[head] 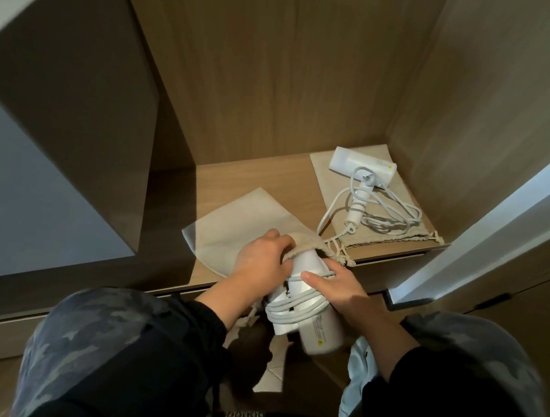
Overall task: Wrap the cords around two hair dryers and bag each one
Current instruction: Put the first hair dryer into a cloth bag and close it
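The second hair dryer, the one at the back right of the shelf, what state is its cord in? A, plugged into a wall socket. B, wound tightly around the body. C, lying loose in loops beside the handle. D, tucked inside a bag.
C: the second hair dryer rests on top of a flat drawstring bag, and its cord sprawls in loose loops beside the handle, not wound, with the plug lying free.

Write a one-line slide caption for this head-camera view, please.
Left hand holds the bag open as right hand feeds in a cord-wrapped hair dryer; second dryer waits unwrapped.
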The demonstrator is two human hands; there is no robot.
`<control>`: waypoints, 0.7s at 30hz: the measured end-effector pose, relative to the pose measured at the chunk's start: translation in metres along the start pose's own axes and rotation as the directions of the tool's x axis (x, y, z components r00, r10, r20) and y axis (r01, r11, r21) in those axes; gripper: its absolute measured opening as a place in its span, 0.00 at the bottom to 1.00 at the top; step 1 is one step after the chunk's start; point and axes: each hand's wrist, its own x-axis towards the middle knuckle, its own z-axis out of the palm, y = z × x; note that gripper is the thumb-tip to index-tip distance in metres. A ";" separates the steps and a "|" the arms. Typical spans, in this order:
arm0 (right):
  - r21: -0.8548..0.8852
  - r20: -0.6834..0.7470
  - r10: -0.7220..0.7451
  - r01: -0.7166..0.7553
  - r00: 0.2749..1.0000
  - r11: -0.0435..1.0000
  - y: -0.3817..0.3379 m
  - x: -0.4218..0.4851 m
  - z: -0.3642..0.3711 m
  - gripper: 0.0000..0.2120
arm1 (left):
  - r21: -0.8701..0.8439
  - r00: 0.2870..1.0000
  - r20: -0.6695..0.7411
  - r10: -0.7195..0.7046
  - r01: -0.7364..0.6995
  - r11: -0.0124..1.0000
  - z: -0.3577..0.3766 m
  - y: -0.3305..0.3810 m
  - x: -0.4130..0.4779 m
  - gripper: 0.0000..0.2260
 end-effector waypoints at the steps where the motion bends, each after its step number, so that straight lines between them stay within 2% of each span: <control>1: -0.033 0.021 -0.020 0.021 1.000 0.999 -0.002 -0.001 0.000 0.17 | -0.012 1.000 -0.001 0.012 -0.012 1.000 -0.003 0.000 0.004 0.14; 6: -0.263 0.108 -0.086 0.112 0.990 0.958 -0.011 -0.005 0.002 0.22 | 0.003 0.997 0.075 0.026 -0.026 1.000 -0.016 -0.001 0.024 0.12; 8: -0.273 0.115 -0.098 0.127 0.988 0.954 -0.012 -0.004 0.004 0.25 | 0.018 0.992 0.118 0.047 -0.049 0.999 -0.020 -0.001 0.029 0.12; 11: -0.223 0.129 -0.092 0.120 0.987 0.968 -0.017 -0.003 0.007 0.24 | -0.075 0.991 0.118 0.057 -0.049 0.996 -0.024 -0.003 0.031 0.10; 16: -0.099 0.130 0.025 -0.012 0.991 0.995 -0.022 0.009 0.010 0.17 | -0.184 0.992 0.082 0.094 -0.077 0.980 -0.030 -0.006 0.027 0.09; 18: 0.084 0.132 0.103 -0.114 0.986 0.990 -0.021 0.015 0.010 0.14 | -0.177 0.987 0.109 0.122 -0.102 0.979 -0.031 -0.008 0.023 0.09; 20: 0.351 0.144 0.142 -0.185 0.979 0.918 -0.024 0.018 0.011 0.10 | -0.158 0.985 0.096 0.142 -0.125 0.979 -0.031 -0.011 0.019 0.12; 21: 0.432 0.137 0.146 -0.191 0.980 0.881 -0.025 0.020 0.010 0.10 | -0.164 0.988 0.068 0.137 -0.125 0.979 -0.031 -0.014 0.017 0.13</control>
